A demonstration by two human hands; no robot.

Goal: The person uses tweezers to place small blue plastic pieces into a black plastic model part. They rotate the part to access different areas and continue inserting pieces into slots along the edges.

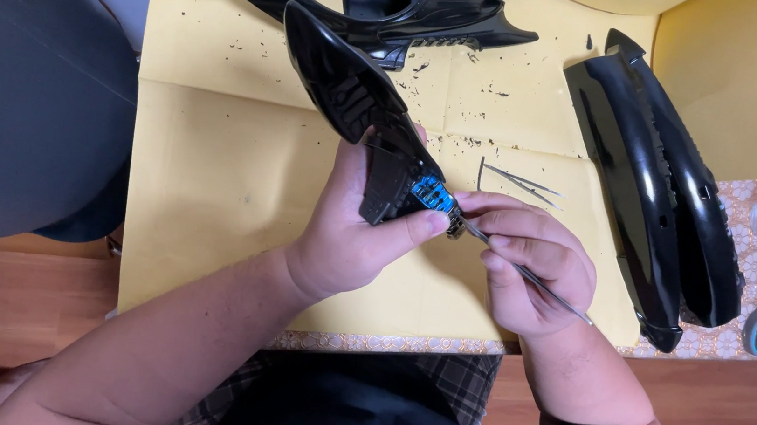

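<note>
Underneath, yellow paper [213, 176] speckled with black shavings [480, 89] covers the patterned table [750, 242].

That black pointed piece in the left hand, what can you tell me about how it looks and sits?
The black pointed piece looks like glossy moulded plastic, tapering to a curved tip that points up and away over the yellow paper. Its inner side shows ribs, with a small blue part at the near end. The left hand grips that end, lifted off the paper, while the right hand holds a thin metal tool against the blue part.
</note>
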